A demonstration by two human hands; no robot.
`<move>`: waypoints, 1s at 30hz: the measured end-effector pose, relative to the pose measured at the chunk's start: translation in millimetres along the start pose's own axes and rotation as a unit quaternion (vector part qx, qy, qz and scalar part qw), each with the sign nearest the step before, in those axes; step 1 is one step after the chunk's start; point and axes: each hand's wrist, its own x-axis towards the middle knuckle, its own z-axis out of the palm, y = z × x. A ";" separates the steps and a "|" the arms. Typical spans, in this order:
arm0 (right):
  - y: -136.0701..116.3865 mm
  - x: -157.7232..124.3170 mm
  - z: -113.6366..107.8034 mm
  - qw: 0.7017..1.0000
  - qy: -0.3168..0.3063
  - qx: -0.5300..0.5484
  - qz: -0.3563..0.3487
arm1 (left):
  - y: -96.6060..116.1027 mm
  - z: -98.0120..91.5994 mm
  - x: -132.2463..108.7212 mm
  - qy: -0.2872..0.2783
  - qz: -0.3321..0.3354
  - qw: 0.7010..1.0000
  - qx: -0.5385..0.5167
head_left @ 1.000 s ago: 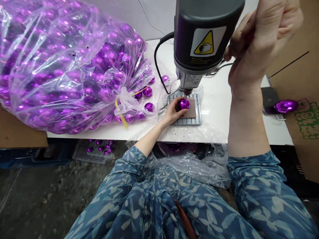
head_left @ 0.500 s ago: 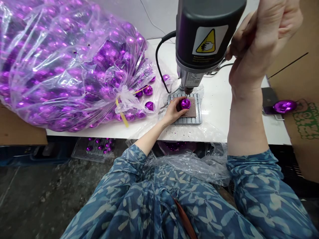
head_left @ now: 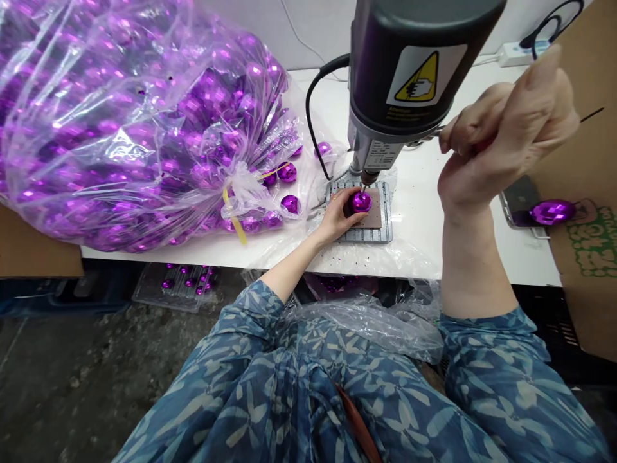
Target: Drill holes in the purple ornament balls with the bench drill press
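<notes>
My left hand (head_left: 337, 217) pinches a shiny purple ball (head_left: 360, 201) on a brown pad atop the metal base plate (head_left: 380, 230) of a small bench drill (head_left: 409, 71). The drill bit touches the top of the ball. My right hand (head_left: 501, 138) is raised at the drill's right side, closed around its feed lever, of which a thin rod shows.
A big clear bag of purple balls (head_left: 125, 122) fills the table's left. Loose balls (head_left: 288, 172) lie by its mouth. A clear plastic sheet (head_left: 366, 315) hangs over my lap. One purple ball (head_left: 552, 211) rests on a cardboard box at right. A tray of balls (head_left: 186, 283) sits on the floor.
My right hand has come down and forward on the lever, and the drill bit has lowered onto the ball. My left hand has stayed on the ball.
</notes>
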 end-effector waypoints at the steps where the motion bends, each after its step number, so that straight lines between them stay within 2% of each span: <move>1: 0.1 -2.5 -0.9 1.000 0.002 0.001 -0.003 | 0.2 0.3 -0.4 0.001 -0.002 1.000 -0.003; 5: 2.0 -12.3 -8.2 1.000 0.000 0.002 -0.019 | -0.7 1.7 -1.6 0.003 -0.007 1.000 -0.013; 11: 12.3 -23.7 -22.4 0.996 -0.033 0.013 -0.081 | 0.0 1.5 -1.4 0.002 -0.003 1.000 -0.005; 16: 28.9 -33.9 -35.3 0.994 -0.010 0.022 -0.109 | 3.3 0.3 -2.0 0.001 -0.006 1.000 -0.009; 24: 48.2 -48.0 -52.1 0.994 0.035 -0.031 -0.100 | 0.9 2.7 -2.2 0.009 -0.010 1.000 -0.017; 27: 47.4 -55.9 -54.9 0.994 0.024 -0.063 -0.085 | -1.0 3.7 -2.5 0.011 -0.009 1.000 -0.021; 30: 37.3 -56.0 -47.3 0.994 0.015 -0.083 -0.064 | -1.6 3.1 -3.2 0.009 -0.006 1.000 -0.016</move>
